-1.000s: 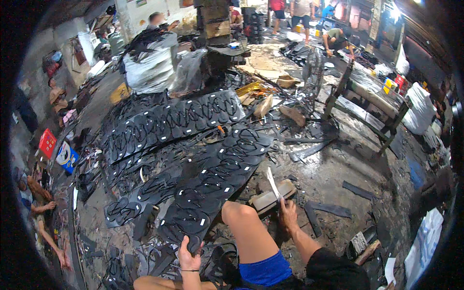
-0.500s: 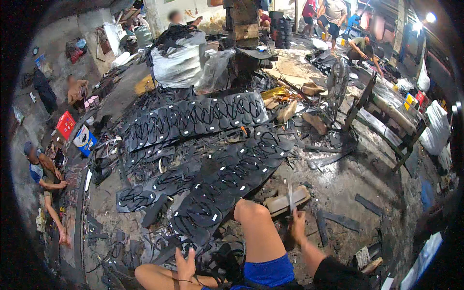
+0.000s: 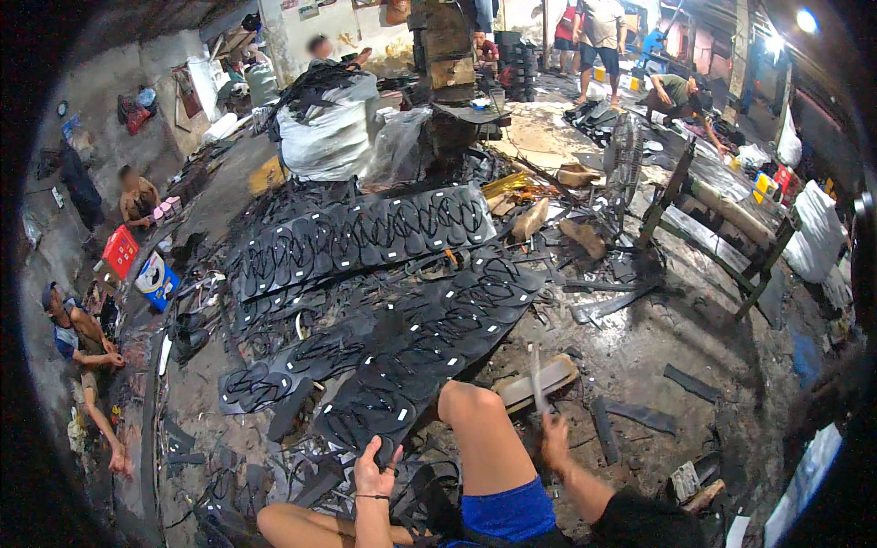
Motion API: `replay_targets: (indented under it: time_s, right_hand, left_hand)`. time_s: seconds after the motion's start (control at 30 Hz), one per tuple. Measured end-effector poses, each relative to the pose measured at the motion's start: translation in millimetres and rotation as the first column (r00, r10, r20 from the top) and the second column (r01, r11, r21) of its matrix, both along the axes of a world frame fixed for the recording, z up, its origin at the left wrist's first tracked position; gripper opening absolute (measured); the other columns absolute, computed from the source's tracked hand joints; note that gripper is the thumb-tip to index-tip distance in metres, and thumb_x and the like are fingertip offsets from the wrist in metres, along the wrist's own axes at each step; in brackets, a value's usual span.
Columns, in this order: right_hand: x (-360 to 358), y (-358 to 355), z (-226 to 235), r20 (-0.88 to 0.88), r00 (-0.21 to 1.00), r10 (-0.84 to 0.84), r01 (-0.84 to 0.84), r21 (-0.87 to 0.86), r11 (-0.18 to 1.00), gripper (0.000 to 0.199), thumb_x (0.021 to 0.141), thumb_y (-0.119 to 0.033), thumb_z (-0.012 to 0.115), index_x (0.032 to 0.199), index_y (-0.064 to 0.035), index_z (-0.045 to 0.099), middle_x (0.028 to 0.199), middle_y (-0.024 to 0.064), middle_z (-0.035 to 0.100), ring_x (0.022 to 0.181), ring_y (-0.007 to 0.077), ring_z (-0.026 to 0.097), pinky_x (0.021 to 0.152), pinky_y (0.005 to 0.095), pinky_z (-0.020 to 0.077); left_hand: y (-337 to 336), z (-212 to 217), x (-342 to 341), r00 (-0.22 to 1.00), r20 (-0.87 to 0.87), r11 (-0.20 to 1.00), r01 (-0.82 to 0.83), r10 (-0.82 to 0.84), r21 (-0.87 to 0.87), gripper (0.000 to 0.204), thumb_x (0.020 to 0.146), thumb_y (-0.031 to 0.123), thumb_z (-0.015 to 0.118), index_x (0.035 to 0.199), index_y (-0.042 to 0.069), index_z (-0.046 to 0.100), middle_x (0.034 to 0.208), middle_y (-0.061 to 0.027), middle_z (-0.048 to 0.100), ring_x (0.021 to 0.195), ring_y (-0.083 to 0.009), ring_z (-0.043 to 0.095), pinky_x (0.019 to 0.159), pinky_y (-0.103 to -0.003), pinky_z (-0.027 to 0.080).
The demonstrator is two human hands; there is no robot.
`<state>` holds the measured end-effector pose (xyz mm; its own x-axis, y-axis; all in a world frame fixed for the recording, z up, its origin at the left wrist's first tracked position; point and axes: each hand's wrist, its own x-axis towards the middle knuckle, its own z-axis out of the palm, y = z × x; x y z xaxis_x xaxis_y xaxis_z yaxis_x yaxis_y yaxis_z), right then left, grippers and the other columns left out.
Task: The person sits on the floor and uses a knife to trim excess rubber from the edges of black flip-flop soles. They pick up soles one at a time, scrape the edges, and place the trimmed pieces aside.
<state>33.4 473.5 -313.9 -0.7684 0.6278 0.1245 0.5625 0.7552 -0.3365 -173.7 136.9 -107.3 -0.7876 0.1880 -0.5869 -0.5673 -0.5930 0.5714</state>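
My right hand (image 3: 554, 447) is closed round the handle of a knife. The knife's long pale blade (image 3: 536, 376) points away from me, over a worn rectangular block (image 3: 548, 382) on the floor. Beside my bent knee, my left hand (image 3: 373, 473) is palm up with thumb and fingers apart. Its fingertips reach the near end of a row of black flip-flops (image 3: 429, 342); whether they touch the nearest sole is hard to tell. White tags dot the straps and soles. A second row of black flip-flops (image 3: 365, 233) lies farther off.
Black rubber strips (image 3: 639, 416) and scraps litter the floor. A large white sack (image 3: 324, 137), a standing fan (image 3: 623, 160) and a wooden frame (image 3: 722, 224) stand beyond. Several people are about, one seated person (image 3: 82, 338) at far left.
My left hand has moved forward and right, up to the nearest flip-flops. My right hand has drawn slightly back and left with the knife, whose blade now tilts more leftward.
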Motion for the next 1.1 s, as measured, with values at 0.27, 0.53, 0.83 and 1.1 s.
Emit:
replay_targets:
  time_s: [0.27,0.53,0.83,1.1]
  right_hand:
    - [-38.4,41.7,24.0,-0.193,0.946,-0.260,0.140,-0.481,0.865,0.064,0.088,-0.016,0.065,0.146,-0.0075,0.039,0.124,0.0293,0.048,0.108,0.0452,0.052,0.086,0.0520,0.0488]
    - [24.9,-44.2,20.2,-0.168,0.977,0.135,-0.195,-0.431,0.881,0.066,0.077,0.003,0.065,0.138,-0.0215,0.058,0.126,0.0268,0.047,0.111,0.0450,0.051,0.094,0.0477,0.0462]
    - [-2.6,-105.5,293.5,-0.259,0.924,-0.280,-0.246,-0.966,0.082,0.046,0.104,-0.022,0.048,0.146,-0.0048,0.035,0.080,0.0040,0.058,0.059,0.0111,0.057,0.049,0.0271,0.0523]
    - [-51.6,-207.4,284.6,-0.177,0.857,0.485,-0.352,-0.887,0.298,0.038,0.097,-0.022,0.061,0.125,0.0007,0.048,0.087,0.0205,0.069,0.078,0.0370,0.069,0.070,0.0446,0.0543]
  left_hand:
    - [-13.3,-0.6,5.9,0.999,0.020,0.999,0.032,-0.032,-0.008,0.016,0.094,0.019,0.068,0.104,0.006,0.068,0.099,-0.0045,0.070,0.086,-0.0184,0.069,0.077,-0.040,0.062]
    - [-0.8,11.2,-1.5,0.999,-0.038,0.997,-0.019,0.017,-0.071,0.018,0.094,0.020,0.067,0.103,0.005,0.068,0.101,-0.0050,0.069,0.085,-0.0183,0.068,0.069,-0.036,0.062]
    - [-9.3,65.8,-19.4,0.987,-0.120,0.973,0.081,-0.109,-0.214,0.027,0.095,0.024,0.068,0.115,0.006,0.065,0.109,-0.0054,0.070,0.094,-0.0181,0.068,0.073,-0.038,0.060]
    - [-82.2,80.7,-24.2,0.988,-0.017,0.891,0.129,-0.152,-0.436,0.031,0.098,0.034,0.062,0.114,0.007,0.062,0.098,-0.0035,0.070,0.084,-0.0162,0.068,0.059,-0.035,0.058]
